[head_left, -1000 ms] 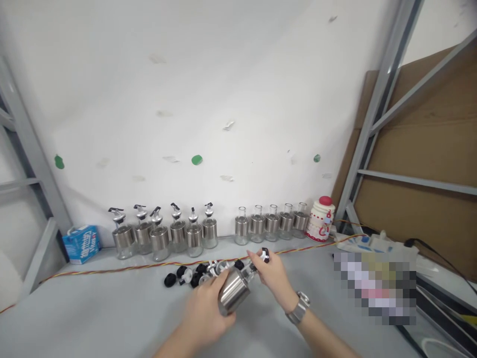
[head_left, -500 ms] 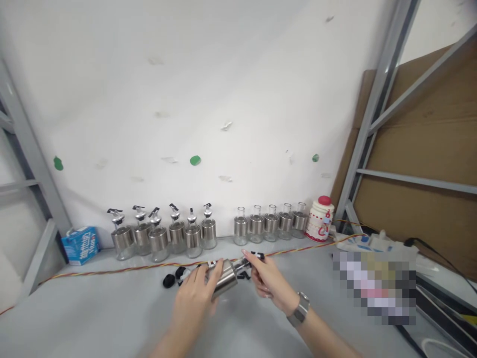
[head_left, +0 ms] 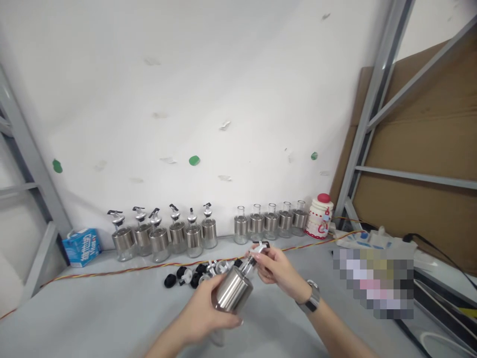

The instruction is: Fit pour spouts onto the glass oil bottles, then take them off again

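Grey tabletop (head_left: 112, 313) with spouted bottles (head_left: 159, 239), open bottles (head_left: 272, 219), small loose parts (head_left: 170, 281), blue carton (head_left: 81, 248), red-lidded jar (head_left: 319, 217).

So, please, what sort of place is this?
Probably a workbench, perhaps in a workshop or storeroom: a grey tabletop framed by metal posts, lined-up matching bottles, and a pile of small loose parts, black and pale.

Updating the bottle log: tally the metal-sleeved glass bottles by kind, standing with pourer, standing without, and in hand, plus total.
Standing bottles with pourers: 6
Standing bottles without pourers: 5
Held bottle, gripped by the left hand: 1
Total: 12
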A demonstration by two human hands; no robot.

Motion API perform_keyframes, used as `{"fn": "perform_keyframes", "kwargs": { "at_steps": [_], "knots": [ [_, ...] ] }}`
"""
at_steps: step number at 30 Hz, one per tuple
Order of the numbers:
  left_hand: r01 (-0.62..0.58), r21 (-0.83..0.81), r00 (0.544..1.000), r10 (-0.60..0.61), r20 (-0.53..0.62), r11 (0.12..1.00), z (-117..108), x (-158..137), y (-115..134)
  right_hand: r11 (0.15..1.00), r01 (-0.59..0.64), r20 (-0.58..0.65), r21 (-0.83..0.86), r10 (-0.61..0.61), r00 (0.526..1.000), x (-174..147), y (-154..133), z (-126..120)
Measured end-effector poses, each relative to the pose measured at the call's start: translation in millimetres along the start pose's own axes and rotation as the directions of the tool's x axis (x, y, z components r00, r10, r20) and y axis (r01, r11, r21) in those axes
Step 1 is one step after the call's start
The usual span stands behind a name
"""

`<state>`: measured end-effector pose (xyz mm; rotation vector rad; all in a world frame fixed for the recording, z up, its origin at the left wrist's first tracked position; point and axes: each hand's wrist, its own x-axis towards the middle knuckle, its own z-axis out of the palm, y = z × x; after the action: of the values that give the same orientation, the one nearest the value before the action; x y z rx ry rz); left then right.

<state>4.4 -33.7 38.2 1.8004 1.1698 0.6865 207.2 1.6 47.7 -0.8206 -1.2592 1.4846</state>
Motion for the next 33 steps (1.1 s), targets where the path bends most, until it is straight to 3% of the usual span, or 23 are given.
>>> {"fn": "perform_keyframes", "kwargs": {
  "at_steps": [2, 5, 7, 9, 12, 15, 17, 19, 21, 23, 25, 28, 31, 33],
  "knots": [
    [-0.051, 0.297, 0.977, 0.110, -0.183, 0.953, 8, 3, -7, 0.999, -0.033, -0.061, -0.004, 0.033, 0.998, 2, 4, 5],
    [0.020, 0.666, 0.943, 0.207, -0.260, 0.745, 15, 7, -19, 0.987, -0.143, -0.195, -0.077, 0.126, 0.973, 6, 17, 9],
    [0.042, 0.770, 0.940, 0.237, -0.247, 0.636, 16, 9, -24, 0.969, -0.209, -0.264, -0.132, 0.169, 0.950, 8, 23, 9],
    [0.048, 0.773, 0.944, 0.223, -0.241, 0.632, 16, 10, -24, 0.960, -0.234, -0.302, -0.151, 0.181, 0.936, 8, 25, 7],
    [0.021, 0.576, 0.969, 0.126, -0.215, 0.817, 16, 8, -15, 0.964, -0.220, -0.330, -0.149, 0.161, 0.930, 8, 21, 6],
    [0.016, 0.103, 0.997, -0.009, -0.075, 0.995, 14, 5, -6, 0.973, -0.175, -0.352, -0.151, 0.113, 0.929, 7, 13, 7],
    [0.140, -0.255, 0.988, -0.118, 0.098, 0.957, 11, 2, -5, 0.986, -0.122, -0.292, -0.115, 0.084, 0.953, 4, 7, 7],
    [0.285, -0.502, 0.942, -0.140, 0.306, 0.816, 6, -1, -6, 0.997, -0.060, -0.161, -0.041, 0.053, 0.986, 1, 3, 5],
    [0.349, -0.619, 0.903, -0.076, 0.423, 0.704, 3, -2, -6, 0.999, -0.017, -0.028, 0.040, 0.018, 0.999, -2, 0, 3],
    [0.328, -0.631, 0.913, -0.064, 0.403, 0.703, 4, -3, -4, 0.995, 0.001, 0.039, 0.101, -0.005, 0.999, -2, 0, 1],
    [0.209, -0.525, 0.969, -0.101, 0.227, 0.825, 7, -3, 0, 0.992, -0.006, 0.042, 0.126, 0.001, 0.999, 0, 3, 1],
    [-0.006, -0.091, 0.995, -0.003, -0.097, 0.996, 15, -1, 1, 0.997, -0.065, -0.038, 0.051, 0.067, 0.997, 5, 9, 3],
    [-0.007, 0.303, 0.977, 0.071, -0.201, 0.953, 20, -1, -4, 0.979, -0.164, -0.183, -0.122, 0.141, 0.973, 7, 12, 6],
    [0.016, 0.366, 0.977, 0.064, -0.205, 0.930, 22, -1, -5, 0.954, -0.205, -0.265, -0.219, 0.144, 0.953, 7, 11, 7]
  ]
}}
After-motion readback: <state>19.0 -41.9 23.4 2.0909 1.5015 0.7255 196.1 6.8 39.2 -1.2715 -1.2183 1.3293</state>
